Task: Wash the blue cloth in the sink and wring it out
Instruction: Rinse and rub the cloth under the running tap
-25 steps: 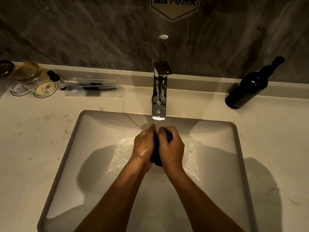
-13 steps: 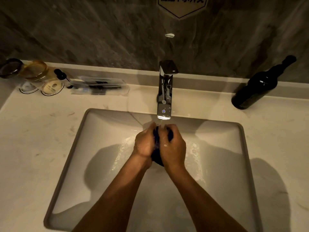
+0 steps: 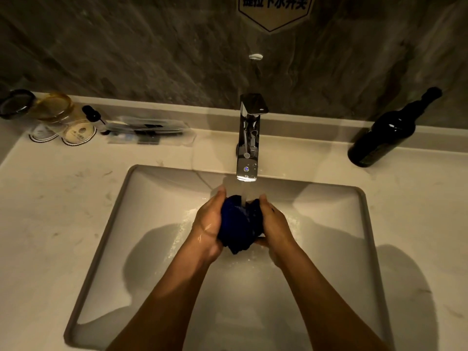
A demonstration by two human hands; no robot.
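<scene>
Since 1.0 s ago both hands have spread slightly apart, so more of the blue cloth (image 3: 239, 221) shows between the palms; position under the tap is unchanged.

Head view, only view available.

Hands: two. Left hand (image 3: 209, 221) cups the left side of the cloth, fingers curled round it, thumb tip up near the water stream. Right hand (image 3: 273, 224) grips the right side, fingers wrapped over the bunched fabric. Both grips narrow, each closed on the cloth. Skin of the left hand glistens wet.

Cloth: one, dark blue, wadded into a lump, held over the middle of the sink (image 3: 121, 198), directly beneath the spout. A tail of fabric hangs below the palms.

Faucet (image 3: 249, 138): one, chrome, square-bodied. One stream of water (image 3: 243, 196) falls onto the top of the cloth. Splash marks on the basin floor beside the hands.

Countertop (image 3: 50, 224), pale stone:
- one dark glass bottle (image 3: 385, 138), far right, against the wall ledge
- two jars at far left: one dark-rimmed (image 3: 15, 103), one amber-rimmed (image 3: 54, 106)
- two round scalloped coasters (image 3: 78, 136) under or just in front of the jars
- one clear packet of toiletries (image 3: 149, 131) between jars and faucet; contents too blurred to count.

Wall: one sign (image 3: 274, 8), partly cut off by the frame top.
</scene>
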